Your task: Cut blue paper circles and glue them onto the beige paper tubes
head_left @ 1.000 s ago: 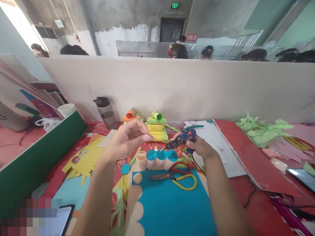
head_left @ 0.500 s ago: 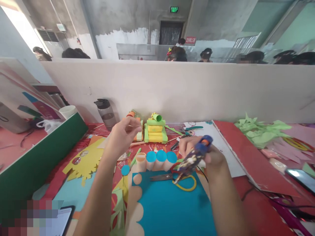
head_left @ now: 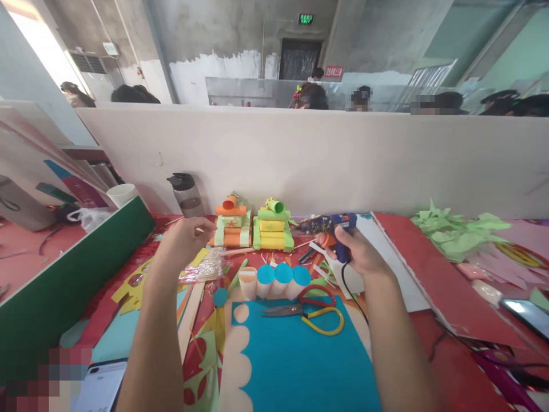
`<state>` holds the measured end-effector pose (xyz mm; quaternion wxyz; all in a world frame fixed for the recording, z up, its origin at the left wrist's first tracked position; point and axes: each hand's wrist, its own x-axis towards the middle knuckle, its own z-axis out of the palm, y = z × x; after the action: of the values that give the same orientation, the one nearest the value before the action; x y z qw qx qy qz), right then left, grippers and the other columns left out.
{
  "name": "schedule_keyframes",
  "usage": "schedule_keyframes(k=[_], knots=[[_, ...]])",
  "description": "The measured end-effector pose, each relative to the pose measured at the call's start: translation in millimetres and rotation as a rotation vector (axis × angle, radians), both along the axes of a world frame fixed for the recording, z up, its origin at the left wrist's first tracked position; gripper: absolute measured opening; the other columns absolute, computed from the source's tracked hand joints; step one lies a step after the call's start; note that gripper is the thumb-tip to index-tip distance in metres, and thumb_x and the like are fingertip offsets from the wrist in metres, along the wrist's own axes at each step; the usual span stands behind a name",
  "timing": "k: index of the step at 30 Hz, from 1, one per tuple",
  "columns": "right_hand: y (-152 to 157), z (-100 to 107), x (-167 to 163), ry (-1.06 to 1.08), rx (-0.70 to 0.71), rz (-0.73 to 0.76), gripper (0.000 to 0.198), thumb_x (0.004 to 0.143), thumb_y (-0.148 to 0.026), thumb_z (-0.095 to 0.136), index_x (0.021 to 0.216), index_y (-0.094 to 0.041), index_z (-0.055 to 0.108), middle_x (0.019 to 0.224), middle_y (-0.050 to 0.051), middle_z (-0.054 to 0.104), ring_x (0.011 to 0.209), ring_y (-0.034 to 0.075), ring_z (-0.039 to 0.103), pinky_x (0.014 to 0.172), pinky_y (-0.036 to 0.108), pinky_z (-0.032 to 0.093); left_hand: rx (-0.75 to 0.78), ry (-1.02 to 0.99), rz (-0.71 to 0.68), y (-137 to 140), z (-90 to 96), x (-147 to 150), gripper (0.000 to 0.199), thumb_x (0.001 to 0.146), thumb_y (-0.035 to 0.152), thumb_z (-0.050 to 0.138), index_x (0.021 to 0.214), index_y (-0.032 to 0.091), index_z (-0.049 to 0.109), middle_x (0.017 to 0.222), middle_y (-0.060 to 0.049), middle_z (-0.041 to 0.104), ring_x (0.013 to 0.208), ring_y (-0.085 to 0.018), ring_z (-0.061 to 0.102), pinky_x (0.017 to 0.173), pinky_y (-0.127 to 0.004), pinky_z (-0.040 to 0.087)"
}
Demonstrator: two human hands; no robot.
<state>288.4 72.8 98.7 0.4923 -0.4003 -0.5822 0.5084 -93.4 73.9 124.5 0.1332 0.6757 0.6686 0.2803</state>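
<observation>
The right hand (head_left: 359, 247) holds a dark-blue glue gun with an orange trigger (head_left: 328, 222), its fingers wrapped round the grip and its crusted nozzle pointing to the person's left, above the red surface (head_left: 446, 360). The left hand (head_left: 180, 241) is raised near a clear plastic bag of thin pale sticks (head_left: 208, 269); its fingers are curled in and narrow, with nothing to be made out between them, and I cannot tell whether the tips meet.

The work centres on four short, peach-coloured paper tubes (head_left: 281, 287), standing on end in a close row at the far edge of a large blue paper sheet with a scalloped peach edge (head_left: 309, 369). Three have flat blue tops; the leftmost tube (head_left: 247, 288) shows none. A loose, round blue paper disc (head_left: 220, 296) lies just left of the row. Metal scissors with one red and one yellow handle (head_left: 295, 310) rest on the sheet.

The step in hand seems to be gluing blue discs over the tube ends, with three covered and one left. The next move would probably call for glue on the leftmost rim, the left fingers free to pick up the loose disc, and light pressure so the paper wall does not buckle.
</observation>
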Motion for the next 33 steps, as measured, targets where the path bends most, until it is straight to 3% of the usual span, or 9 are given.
schedule_keyframes(k=[4,6,8,12,18,23,27,33], knots=[[-7,9,-1,-0.215,0.009,0.390,0.060,0.078,-0.066,0.071,0.115,-0.018,0.068,0.105,0.011,0.070,0.087,0.024,0.066,0.075,0.033,0.054,0.009,-0.122,-0.097,2,-2.8,4,0.018,0.078,0.037,0.066,0.085,0.025,0.077,0.088,-0.002,0.078,0.079,-0.022,0.070,0.068,-0.029,0.049],[-11,16,-3,-0.268,0.008,0.590,0.066,0.080,-0.066,0.069,0.124,-0.017,0.065,0.119,0.013,0.065,0.103,0.029,0.064,0.084,0.035,0.053,0.005,-0.148,-0.105,5,-5.4,8,0.021,0.079,0.040,0.066,0.085,0.025,0.078,0.089,-0.002,0.078,0.080,-0.022,0.069,0.068,-0.029,0.049],[-12,21,-5,-0.275,0.013,0.685,0.068,0.083,-0.065,0.067,0.130,-0.016,0.062,0.129,0.014,0.061,0.112,0.031,0.060,0.088,0.037,0.051,-0.015,-0.202,-0.114,8,-9.8,10,0.024,0.080,0.042,0.066,0.087,0.024,0.079,0.084,-0.004,0.077,0.078,-0.023,0.069,0.067,-0.030,0.050],[-9,20,-4,-0.302,0.041,0.677,0.072,0.082,-0.068,0.065,0.130,-0.015,0.063,0.129,0.015,0.060,0.114,0.031,0.059,0.091,0.037,0.049,-0.060,-0.413,-0.194,15,-19.0,12,0.027,0.078,0.042,0.069,0.087,0.018,0.078,0.078,-0.006,0.076,0.075,-0.021,0.069,0.068,-0.030,0.054],[-8,18,-1,-0.318,0.048,0.676,0.070,0.082,-0.069,0.065,0.128,-0.016,0.064,0.130,0.014,0.059,0.120,0.033,0.055,0.096,0.038,0.047,-0.097,-0.615,-0.217,14,-19.6,17,0.032,0.070,0.041,0.080,0.090,0.017,0.074,0.092,-0.009,0.077,0.084,-0.022,0.071,0.075,-0.032,0.056],[-9,21,-4,-0.290,0.041,0.727,0.069,0.083,-0.064,0.066,0.134,-0.017,0.061,0.137,0.015,0.055,0.127,0.034,0.051,0.101,0.040,0.045,-0.037,-0.562,-0.244,16,-20.5,17,0.031,0.068,0.040,0.081,0.086,0.016,0.071,0.086,-0.007,0.074,0.078,-0.019,0.069,0.069,-0.028,0.052],[-8,21,-8,-0.293,0.032,0.797,0.075,0.081,-0.061,0.071,0.140,-0.016,0.056,0.142,0.016,0.052,0.129,0.035,0.051,0.102,0.041,0.046,-0.005,-0.406,-0.169,20,-27.0,18,0.025,0.075,0.042,0.073,0.084,0.018,0.072,0.086,-0.006,0.075,0.073,-0.019,0.068,0.065,-0.026,0.050],[-7,20,-11,-0.460,-0.055,0.828,0.086,0.077,-0.054,0.078,0.148,-0.017,0.048,0.142,0.016,0.054,0.119,0.031,0.060,0.097,0.035,0.050,0.005,-0.271,-0.178,28,-41.2,18,0.020,0.080,0.035,0.065,0.090,0.022,0.076,0.097,-0.005,0.078,0.087,-0.023,0.072,0.076,-0.028,0.054]])
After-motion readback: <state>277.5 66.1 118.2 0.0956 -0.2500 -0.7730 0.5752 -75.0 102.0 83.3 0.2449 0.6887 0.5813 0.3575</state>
